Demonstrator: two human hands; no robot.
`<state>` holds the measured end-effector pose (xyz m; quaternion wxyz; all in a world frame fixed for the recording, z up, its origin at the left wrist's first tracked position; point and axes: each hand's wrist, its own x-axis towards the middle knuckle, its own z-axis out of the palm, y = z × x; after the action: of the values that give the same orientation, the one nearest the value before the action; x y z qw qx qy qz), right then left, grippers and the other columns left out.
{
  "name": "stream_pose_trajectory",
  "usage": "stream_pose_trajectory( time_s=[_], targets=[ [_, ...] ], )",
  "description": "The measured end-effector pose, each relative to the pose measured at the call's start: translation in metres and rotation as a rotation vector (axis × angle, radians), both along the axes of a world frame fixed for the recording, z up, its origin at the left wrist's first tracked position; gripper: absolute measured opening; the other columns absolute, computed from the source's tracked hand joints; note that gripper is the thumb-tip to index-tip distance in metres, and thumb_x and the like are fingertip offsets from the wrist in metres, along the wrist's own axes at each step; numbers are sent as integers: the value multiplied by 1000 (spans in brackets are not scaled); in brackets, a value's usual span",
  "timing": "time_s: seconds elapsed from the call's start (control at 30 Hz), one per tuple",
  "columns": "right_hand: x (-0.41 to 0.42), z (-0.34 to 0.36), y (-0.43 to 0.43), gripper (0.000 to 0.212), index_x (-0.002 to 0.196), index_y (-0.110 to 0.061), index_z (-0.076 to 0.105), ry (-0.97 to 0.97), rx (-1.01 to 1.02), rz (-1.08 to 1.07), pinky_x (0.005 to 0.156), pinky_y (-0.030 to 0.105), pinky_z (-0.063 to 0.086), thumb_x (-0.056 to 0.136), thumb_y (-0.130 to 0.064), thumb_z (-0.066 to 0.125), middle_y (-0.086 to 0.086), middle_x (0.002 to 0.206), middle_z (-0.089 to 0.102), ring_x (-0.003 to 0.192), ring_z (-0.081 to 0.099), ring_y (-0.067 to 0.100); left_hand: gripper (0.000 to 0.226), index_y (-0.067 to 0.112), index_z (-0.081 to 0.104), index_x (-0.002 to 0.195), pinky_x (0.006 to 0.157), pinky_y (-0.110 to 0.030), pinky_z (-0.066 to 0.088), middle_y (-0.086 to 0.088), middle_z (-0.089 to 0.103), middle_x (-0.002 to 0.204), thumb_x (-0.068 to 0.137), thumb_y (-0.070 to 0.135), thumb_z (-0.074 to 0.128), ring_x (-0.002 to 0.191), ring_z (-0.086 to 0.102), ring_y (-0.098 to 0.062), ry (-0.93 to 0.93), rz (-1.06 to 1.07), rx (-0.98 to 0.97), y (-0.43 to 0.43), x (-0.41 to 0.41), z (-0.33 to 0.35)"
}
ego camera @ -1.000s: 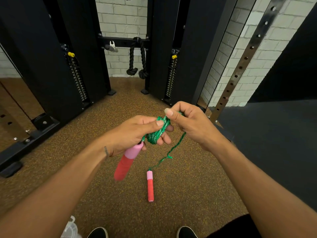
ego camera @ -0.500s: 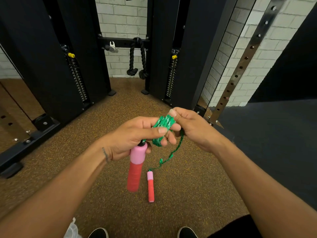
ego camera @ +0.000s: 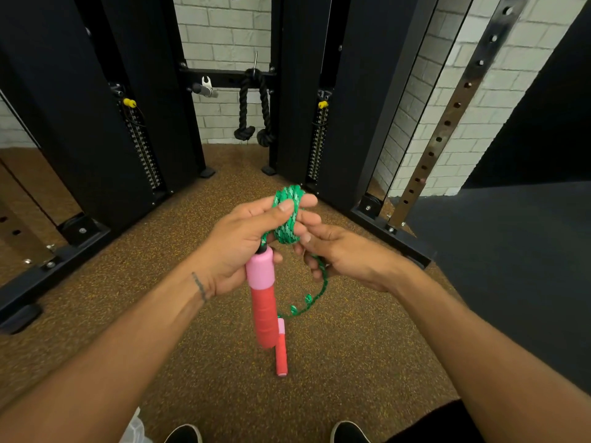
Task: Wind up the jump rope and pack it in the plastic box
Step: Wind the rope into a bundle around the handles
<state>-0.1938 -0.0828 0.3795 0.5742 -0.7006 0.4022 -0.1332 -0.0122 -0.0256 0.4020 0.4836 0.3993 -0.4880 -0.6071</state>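
Observation:
A green jump rope is wound in a coil (ego camera: 288,215) around the fingers of my left hand (ego camera: 238,241). One pink and red handle (ego camera: 263,298) hangs down from that hand. My right hand (ego camera: 339,254) grips the loose strand of rope (ego camera: 315,298), which curls down to the second pink and red handle (ego camera: 281,353) lying on the floor. A bit of clear plastic, possibly the plastic box (ego camera: 136,430), shows at the bottom edge by my left shoe.
Black weight-stack machines (ego camera: 96,123) stand left and right ahead, with a black rope attachment (ego camera: 254,107) hanging between them. A perforated steel upright (ego camera: 447,123) leans at right. Brown speckled rubber floor (ego camera: 192,378) lies below, a dark mat (ego camera: 511,266) at right. My shoes (ego camera: 184,434) show at the bottom.
The held handle swung from tilted left to hanging straight down. My right hand dropped from above the coil to below it, drawing the strand under. The coil rose slightly.

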Motion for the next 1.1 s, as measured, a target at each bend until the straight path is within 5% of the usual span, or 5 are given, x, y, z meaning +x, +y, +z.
stream_pose_trajectory(
  time_s=[0.27, 0.43, 0.53, 0.73, 1.1],
  targets=[
    [12, 14, 23, 23, 88, -36, 65, 149, -101, 266, 61, 29, 45, 102, -42, 47, -2, 76, 48, 67, 47, 11, 33, 17, 60, 129, 46, -18, 50, 2, 74, 118, 102, 28, 44, 86, 69, -1, -36, 162, 37, -3, -1, 3],
    [6, 31, 25, 29, 98, -27, 71, 136, -315, 269, 69, 30, 49, 98, -48, 50, -21, 76, 62, 72, 57, -1, 29, 23, 62, 124, 89, -49, 51, 6, 73, 120, 103, 29, 44, 107, 69, -16, -164, 131, 68, -4, 8, -1],
    [3, 37, 22, 27, 94, -28, 72, 64, -421, 190, 93, 53, 50, 97, -48, 53, -9, 98, 69, 101, 65, 15, 26, 28, 67, 120, 65, -35, 53, -1, 71, 111, 98, 30, 53, 75, 64, -14, -198, 83, 137, 0, 4, -1],
    [-7, 41, 14, 26, 92, -17, 66, -85, -483, 19, 85, 62, 50, 96, -40, 58, 9, 74, 68, 77, 65, 36, 20, 20, 67, 111, 48, -28, 52, -3, 76, 104, 98, 16, 53, 79, 74, -14, -191, 0, 197, 7, -1, 2],
    [-8, 29, 1, 14, 84, -19, 62, -233, -435, -97, 68, 24, 47, 97, -26, 60, -10, 78, 62, 70, 57, 6, 43, 16, 53, 135, 56, -20, 51, 3, 69, 128, 93, 25, 51, 113, 66, -12, -306, -357, 55, 10, 3, 9]
  ],
)
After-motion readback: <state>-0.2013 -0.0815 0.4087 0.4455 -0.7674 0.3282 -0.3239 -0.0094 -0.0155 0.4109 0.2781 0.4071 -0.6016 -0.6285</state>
